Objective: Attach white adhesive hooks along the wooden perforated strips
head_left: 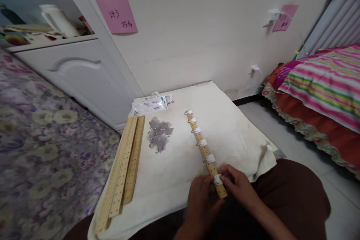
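Note:
A narrow tan strip with rows of holes (206, 152) lies lengthwise on the table, its near end reaching the front edge. Several small white tags (197, 130), each with a thin metal ring or hook, are spaced along it. My left hand (200, 204) is at the near end, index finger at the strip's left edge and thumb by its tip, seemingly gripping it. From the right, my right hand (237, 183) pinches the nearest white tag (218, 179) between thumb and fingers. How this tag is fastened is partly hidden by the fingers.
More perforated strips (132, 165) are stacked along the table's left side. Beside them lies a pile of small greyish clear packets (159, 134). A clear plastic package (150, 105) sits at the back. Cabinet (81, 78) left, bed (332, 78) right, wall behind the cloth-covered table (168, 176).

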A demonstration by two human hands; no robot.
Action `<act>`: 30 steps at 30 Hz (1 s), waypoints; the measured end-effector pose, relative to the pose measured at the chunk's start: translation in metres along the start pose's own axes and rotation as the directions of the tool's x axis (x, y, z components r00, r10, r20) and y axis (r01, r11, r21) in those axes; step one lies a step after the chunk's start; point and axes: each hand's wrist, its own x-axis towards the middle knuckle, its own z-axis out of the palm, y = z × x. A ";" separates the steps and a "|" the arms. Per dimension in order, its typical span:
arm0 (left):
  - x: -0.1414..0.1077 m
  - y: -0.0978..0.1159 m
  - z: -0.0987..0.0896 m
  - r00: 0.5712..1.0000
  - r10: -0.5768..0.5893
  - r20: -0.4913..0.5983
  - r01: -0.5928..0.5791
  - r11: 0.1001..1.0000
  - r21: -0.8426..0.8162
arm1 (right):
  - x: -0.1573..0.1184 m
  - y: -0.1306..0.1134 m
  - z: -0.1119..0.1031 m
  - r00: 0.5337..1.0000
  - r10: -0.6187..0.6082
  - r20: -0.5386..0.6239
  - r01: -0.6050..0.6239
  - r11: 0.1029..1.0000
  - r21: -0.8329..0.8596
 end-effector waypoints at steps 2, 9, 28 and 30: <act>0.000 0.000 -0.001 1.000 0.008 -0.009 -0.008 1.000 0.004 | 0.000 0.000 0.000 1.000 0.000 0.000 0.000 1.000 0.000; 0.001 -0.001 0.001 0.999 0.034 -0.002 -0.034 0.999 0.024 | 0.001 -0.001 0.000 1.000 -0.001 0.001 0.001 1.000 -0.007; 0.003 0.001 -0.001 1.000 0.020 0.020 -0.020 1.000 0.015 | 0.003 -0.003 0.009 0.998 0.052 -0.048 -0.059 0.985 -0.161; 0.002 0.000 0.001 1.000 0.013 0.012 -0.013 1.000 0.019 | 0.005 -0.003 0.010 0.997 0.064 -0.052 -0.072 0.981 -0.180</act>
